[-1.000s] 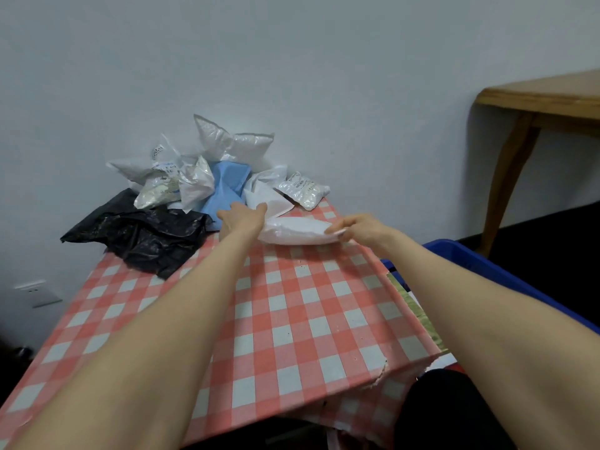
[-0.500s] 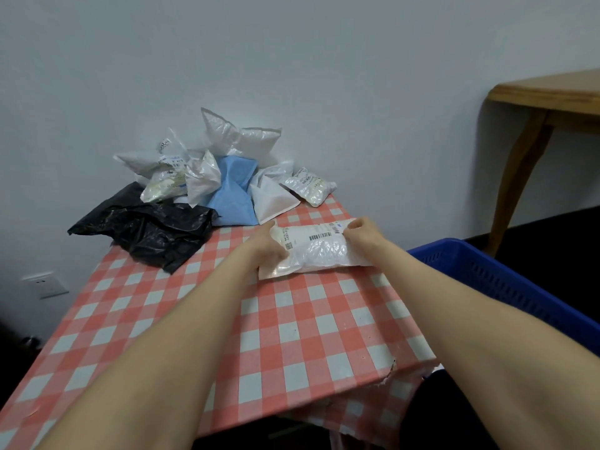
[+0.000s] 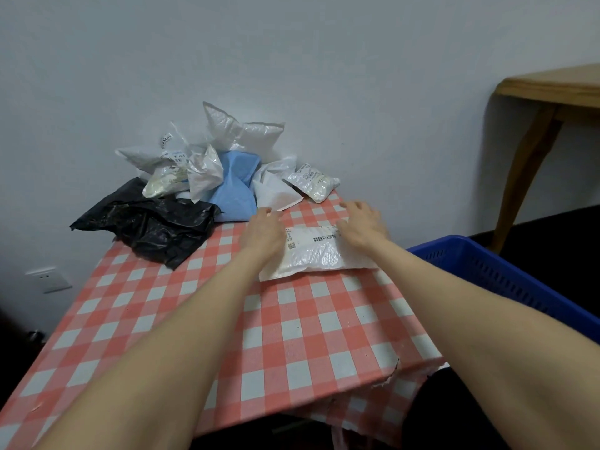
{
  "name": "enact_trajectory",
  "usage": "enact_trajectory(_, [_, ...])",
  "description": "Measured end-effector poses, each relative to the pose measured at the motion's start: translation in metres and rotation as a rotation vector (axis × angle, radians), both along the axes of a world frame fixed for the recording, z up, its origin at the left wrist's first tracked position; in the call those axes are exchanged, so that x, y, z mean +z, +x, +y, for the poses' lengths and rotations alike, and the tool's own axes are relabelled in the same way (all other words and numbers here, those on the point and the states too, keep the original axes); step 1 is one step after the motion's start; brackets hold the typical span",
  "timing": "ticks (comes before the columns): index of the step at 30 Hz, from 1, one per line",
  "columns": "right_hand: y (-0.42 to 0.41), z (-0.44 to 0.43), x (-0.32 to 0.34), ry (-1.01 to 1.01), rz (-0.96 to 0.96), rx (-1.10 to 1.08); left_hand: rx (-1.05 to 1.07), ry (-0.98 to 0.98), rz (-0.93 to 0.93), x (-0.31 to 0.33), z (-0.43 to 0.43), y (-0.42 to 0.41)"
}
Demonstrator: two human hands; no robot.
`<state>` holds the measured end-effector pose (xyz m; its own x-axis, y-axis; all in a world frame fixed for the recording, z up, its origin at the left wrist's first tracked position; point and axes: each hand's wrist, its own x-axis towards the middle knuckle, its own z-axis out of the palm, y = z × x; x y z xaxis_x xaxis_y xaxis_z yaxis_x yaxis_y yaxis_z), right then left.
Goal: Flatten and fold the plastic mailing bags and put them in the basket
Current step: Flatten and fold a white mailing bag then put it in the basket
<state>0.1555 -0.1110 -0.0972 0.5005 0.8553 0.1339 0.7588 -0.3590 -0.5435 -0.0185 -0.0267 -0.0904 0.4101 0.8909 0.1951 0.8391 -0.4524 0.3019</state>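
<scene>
The left hand (image 3: 263, 233) and right hand (image 3: 362, 227) pressed, fingers spread, on the white mailing bag (image 3: 316, 258) lying on the table (image 3: 227, 319). Piled bags (image 3: 227, 170) crowded its far edge; the blue basket (image 3: 487, 264) stood alongside.

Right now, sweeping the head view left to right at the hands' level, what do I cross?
Wall socket → black plastic bag → left hand → white labelled mailing bag → right hand → blue basket → wooden table leg.

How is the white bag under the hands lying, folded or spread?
Spread flat: the white mailing bag lies label-up on the table, left hand and right hand pressing it.
</scene>
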Motion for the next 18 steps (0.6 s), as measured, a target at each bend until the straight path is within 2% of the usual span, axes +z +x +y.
enact_trajectory(2, [-0.008, 0.002, -0.006, -0.154, -0.091, 0.154, -0.136, 0.053, 0.070, -0.008, -0.006, 0.005])
enact_trajectory(5, [-0.016, 0.005, -0.018, -0.305, -0.135, 0.223, -0.170, -0.051, 0.200, -0.025, -0.008, 0.008])
enact_trajectory(9, [-0.019, 0.006, -0.024, -0.336, -0.139, 0.209, -0.144, -0.107, 0.299, -0.046, -0.001, 0.005])
enact_trajectory(18, [-0.020, 0.010, -0.037, -0.334, -0.135, 0.180, -0.073, -0.172, 0.256, -0.050, -0.010, 0.008])
